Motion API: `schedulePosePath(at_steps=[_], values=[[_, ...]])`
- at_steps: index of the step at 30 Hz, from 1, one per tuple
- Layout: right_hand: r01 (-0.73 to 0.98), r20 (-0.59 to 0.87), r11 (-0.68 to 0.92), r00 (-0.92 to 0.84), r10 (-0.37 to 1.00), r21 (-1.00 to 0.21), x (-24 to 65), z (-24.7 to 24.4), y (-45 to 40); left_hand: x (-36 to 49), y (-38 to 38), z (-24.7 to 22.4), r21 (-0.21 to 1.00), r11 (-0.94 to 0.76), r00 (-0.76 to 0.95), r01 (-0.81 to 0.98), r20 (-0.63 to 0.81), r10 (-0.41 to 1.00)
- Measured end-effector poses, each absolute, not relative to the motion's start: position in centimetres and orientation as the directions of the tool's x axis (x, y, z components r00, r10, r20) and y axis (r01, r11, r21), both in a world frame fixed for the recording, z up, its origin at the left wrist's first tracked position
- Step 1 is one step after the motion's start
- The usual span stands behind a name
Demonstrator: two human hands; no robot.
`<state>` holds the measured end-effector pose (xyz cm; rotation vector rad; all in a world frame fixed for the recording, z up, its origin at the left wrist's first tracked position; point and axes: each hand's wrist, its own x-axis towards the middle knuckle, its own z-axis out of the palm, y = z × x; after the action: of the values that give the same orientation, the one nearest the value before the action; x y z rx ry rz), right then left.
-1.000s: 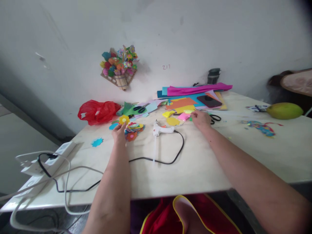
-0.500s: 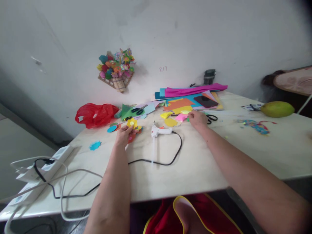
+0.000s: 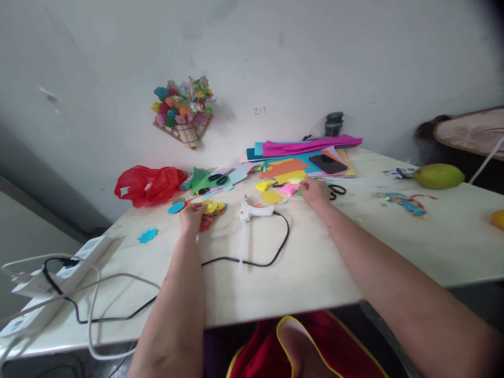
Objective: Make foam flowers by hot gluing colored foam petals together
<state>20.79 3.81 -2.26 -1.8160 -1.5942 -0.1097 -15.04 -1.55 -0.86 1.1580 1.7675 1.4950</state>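
Note:
My left hand is closed at the edge of a yellow paper flower, which lies low over a small pile of coloured paper shapes. My right hand has its fingers pinched together beside a pink paper piece; what it grips, if anything, is too small to make out. Between the hands lies a white glue gun with a clear stick in it. Yellow paper pieces are left of my right hand, and black-handled scissors just behind it.
A red plastic bag, scissors and coloured sheets with a phone line the back. At left are a blue paper flower and a power strip with cables. A green fruit lies at right.
My left hand has lowered the yellow flower onto the pile of shapes. My right hand stays near the pink paper. The view has shifted slightly, showing an orange object at the right edge.

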Motion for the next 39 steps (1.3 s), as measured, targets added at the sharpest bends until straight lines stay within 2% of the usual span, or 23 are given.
schedulePosePath(at_steps=[5, 10, 13, 18, 22, 25, 29, 33, 39], values=[[0.891, 0.479, -0.007, 0.249, 0.842, -0.453, 20.8, -2.2, 3.8, -15.7, -1.5, -1.1, 0.875, 0.123, -0.586, 0.468, 0.203, 0.785], [0.889, 0.471, -0.005, 0.247, 0.847, -0.457, 20.7, -2.0, 3.6, -15.8, -1.3, -0.9, 0.686, 0.315, -0.646, 0.655, 0.294, 0.704], [0.883, 0.481, 0.001, 0.254, 0.839, -0.469, 20.7, -1.9, 3.6, -15.6, -1.4, -0.5, 0.652, 0.360, -0.669, 0.668, 0.314, 0.673], [0.859, 0.502, -0.010, 0.308, 0.808, -0.512, 21.3, -1.9, 3.9, -14.5, -1.7, 0.5, 0.657, 0.404, -0.758, 0.637, 0.436, 0.486], [0.844, 0.499, -0.037, 0.351, 0.792, -0.535, 21.9, -2.0, 4.1, -12.4, -1.3, 1.3, 0.612, 0.316, -0.684, 0.725, 0.591, 0.428], [0.850, 0.509, -0.007, 0.322, 0.798, -0.528, 21.9, -1.9, 3.8, -10.3, -0.6, 1.7, 0.492, 0.146, -0.492, 0.858, 0.706, 0.510], [0.883, 0.512, 0.014, 0.259, 0.819, -0.468, 21.6, -1.3, 3.2, -7.7, 0.5, 2.4, 0.349, -0.038, -0.248, 0.936, 0.735, 0.630], [0.904, 0.484, -0.018, 0.245, 0.840, -0.427, 21.4, -1.0, 2.9, -5.3, 1.0, 2.7, 0.354, -0.125, -0.199, 0.927, 0.745, 0.636], [0.890, 0.448, -0.081, 0.302, 0.841, -0.448, 21.9, -1.9, 3.9, -3.1, 0.7, 0.5, 0.382, -0.198, -0.173, 0.903, 0.744, 0.645]])
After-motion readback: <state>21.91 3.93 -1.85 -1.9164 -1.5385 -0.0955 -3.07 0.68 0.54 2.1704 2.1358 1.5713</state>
